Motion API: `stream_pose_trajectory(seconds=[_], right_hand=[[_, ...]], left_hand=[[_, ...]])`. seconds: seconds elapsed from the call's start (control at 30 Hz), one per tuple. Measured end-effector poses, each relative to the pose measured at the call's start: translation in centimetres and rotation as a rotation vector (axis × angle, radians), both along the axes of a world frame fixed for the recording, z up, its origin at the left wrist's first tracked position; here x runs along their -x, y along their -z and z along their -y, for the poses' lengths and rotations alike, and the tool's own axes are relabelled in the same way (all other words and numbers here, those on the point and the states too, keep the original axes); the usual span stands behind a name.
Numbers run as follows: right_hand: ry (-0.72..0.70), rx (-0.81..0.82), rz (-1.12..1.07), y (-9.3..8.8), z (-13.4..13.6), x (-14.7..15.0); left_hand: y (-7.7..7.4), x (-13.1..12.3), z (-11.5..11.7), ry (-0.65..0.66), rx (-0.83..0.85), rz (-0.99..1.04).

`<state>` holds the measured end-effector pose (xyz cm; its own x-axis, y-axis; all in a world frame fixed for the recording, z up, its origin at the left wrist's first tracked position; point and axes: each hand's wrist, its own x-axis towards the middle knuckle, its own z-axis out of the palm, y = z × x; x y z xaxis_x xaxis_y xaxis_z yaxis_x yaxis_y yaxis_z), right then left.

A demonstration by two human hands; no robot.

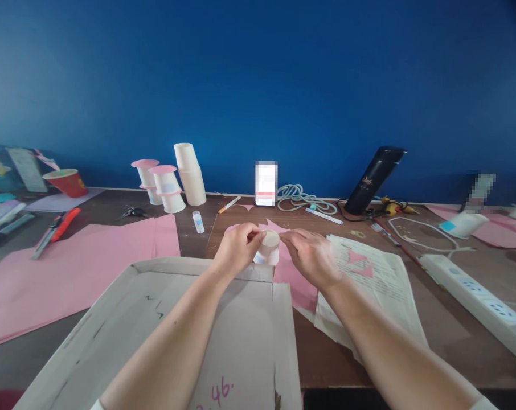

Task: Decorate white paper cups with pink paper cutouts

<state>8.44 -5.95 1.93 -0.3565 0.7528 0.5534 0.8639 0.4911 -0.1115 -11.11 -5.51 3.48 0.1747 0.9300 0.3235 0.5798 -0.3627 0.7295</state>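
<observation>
Between my hands, a small white paper cup [268, 249] stands bottom up just past the cardboard's far edge. My left hand [240, 249] has its thumb and fingers pinched at the left side of the cup's top. On the other side, my right hand [312, 256] holds its fingers together near the cup's upper right edge; whatever is between them is too small to make out. Pink paper [296, 282] lies under and to the right of the cup. The large white cardboard [245, 341] lies beneath my left forearm.
Stacked cups [190, 176] and cups with pink discs [167, 188] stand at the back left, near a glue bottle [198, 222]. A phone [266, 183], black flask [373, 179], printed sheets [381, 279] and power strip [475, 302] are also there. A cutter [48, 236] lies left.
</observation>
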Motion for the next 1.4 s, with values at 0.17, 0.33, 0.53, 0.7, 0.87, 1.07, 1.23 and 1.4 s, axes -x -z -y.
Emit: stream_pose_trajectory(seconds=[0.17, 0.33, 0.53, 0.7, 0.87, 1.07, 1.23, 1.4], right_hand=[[0.010, 0.005, -0.017, 0.0, 0.0, 0.1], [0.015, 0.088, -0.181, 0.1, -0.1, 0.2], [-0.005, 0.552, -0.813, 0.6, -1.5, -0.3], [-0.048, 0.793, -1.112, 0.5, -1.8, -0.8], [-0.084, 0.915, -1.355, 0.1, -1.7, -0.6], [-0.128, 0.966, -1.478, -0.3, -1.5, -0.4], [-0.107, 0.981, -1.507, -0.3, -1.5, -0.4], [-0.098, 0.993, -1.512, -0.1, -1.5, -0.4]], left_hand=[[0.0, 0.0, 0.0, -0.005, -0.006, -0.011], [0.0, 0.0, 0.0, 0.000, -0.002, -0.013], [0.0, -0.1, 0.0, -0.026, -0.018, -0.022], [0.1, -0.1, 0.0, -0.014, -0.038, -0.028], [0.1, -0.1, 0.0, -0.010, -0.039, -0.025], [0.2, -0.1, 0.0, -0.006, -0.036, -0.019], [0.2, -0.2, -0.1, -0.011, -0.036, -0.026], [0.3, -0.2, -0.1, -0.008, -0.027, -0.016]])
